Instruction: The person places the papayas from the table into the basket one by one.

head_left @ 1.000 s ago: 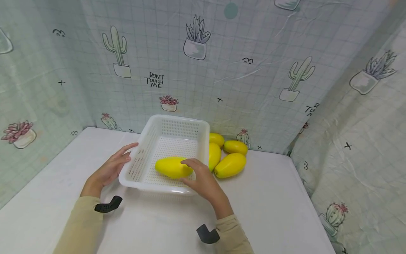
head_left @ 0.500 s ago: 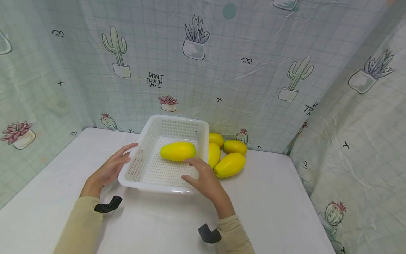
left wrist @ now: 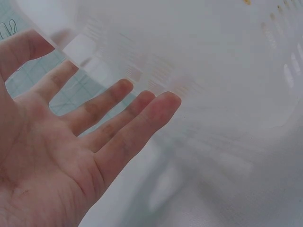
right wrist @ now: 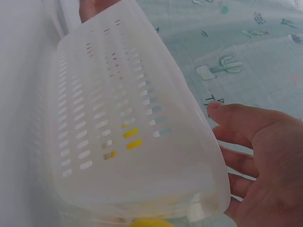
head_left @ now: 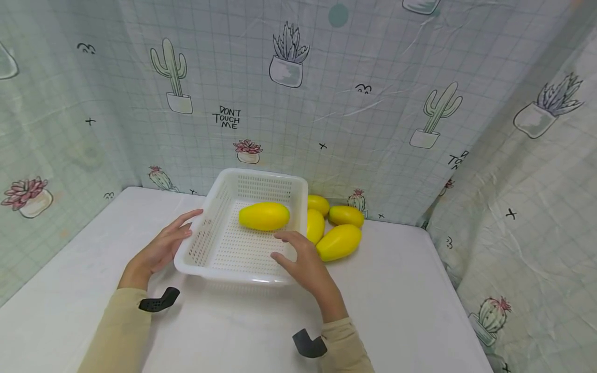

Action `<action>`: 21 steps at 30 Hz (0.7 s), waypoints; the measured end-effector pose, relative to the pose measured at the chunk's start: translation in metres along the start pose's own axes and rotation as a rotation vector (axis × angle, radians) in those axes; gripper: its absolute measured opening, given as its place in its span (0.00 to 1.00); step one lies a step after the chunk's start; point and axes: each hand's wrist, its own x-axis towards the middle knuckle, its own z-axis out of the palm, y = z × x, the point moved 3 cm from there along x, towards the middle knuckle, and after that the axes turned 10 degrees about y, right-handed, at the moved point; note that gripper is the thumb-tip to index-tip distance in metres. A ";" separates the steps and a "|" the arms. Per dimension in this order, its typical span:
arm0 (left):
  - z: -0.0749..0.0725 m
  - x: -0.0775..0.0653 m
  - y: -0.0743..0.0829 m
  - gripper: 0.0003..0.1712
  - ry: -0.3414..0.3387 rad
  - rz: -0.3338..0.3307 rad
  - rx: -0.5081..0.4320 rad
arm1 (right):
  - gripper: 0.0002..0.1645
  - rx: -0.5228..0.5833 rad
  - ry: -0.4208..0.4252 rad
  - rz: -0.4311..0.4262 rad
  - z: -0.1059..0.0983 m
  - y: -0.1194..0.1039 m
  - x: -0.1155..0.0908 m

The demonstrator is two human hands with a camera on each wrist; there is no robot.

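A white perforated plastic basket (head_left: 252,278) sits on the table, holding one oblong yellow fruit (head_left: 264,216) that looks like a papaya. My left hand (head_left: 160,251) is at the basket's left side; in the left wrist view its fingers (left wrist: 158,109) stretch out against or close beside the outer wall. Over the front right part of the basket hovers my right hand (head_left: 305,264), thumb and fingers spread, holding nothing. A gap separates it from the fruit. In the right wrist view, the basket's front wall covers most of the inside.
Several more yellow fruits (head_left: 339,242) lie just right of the basket, one partly hidden by its wall. The white table (head_left: 396,295) ends at a patterned cloth (head_left: 373,129) hanging behind and at both sides. Each wrist carries a black mount (head_left: 160,300).
The fruit in the basket has moved away toward the back and slightly right, out of my right hand. That hand has drawn back a little to the right. My left hand has stayed put.
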 end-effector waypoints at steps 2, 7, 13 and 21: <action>-0.001 0.001 -0.001 0.30 0.000 0.000 -0.014 | 0.26 0.003 0.007 0.009 -0.001 0.001 0.000; 0.000 0.001 0.000 0.31 -0.014 0.008 -0.016 | 0.25 -0.006 0.033 0.009 -0.004 0.003 -0.001; 0.004 -0.002 0.006 0.31 -0.021 0.014 0.013 | 0.23 -0.002 0.067 -0.002 -0.009 0.004 -0.001; 0.005 -0.004 0.008 0.31 -0.027 0.017 -0.003 | 0.24 0.018 0.079 -0.003 -0.013 0.007 -0.001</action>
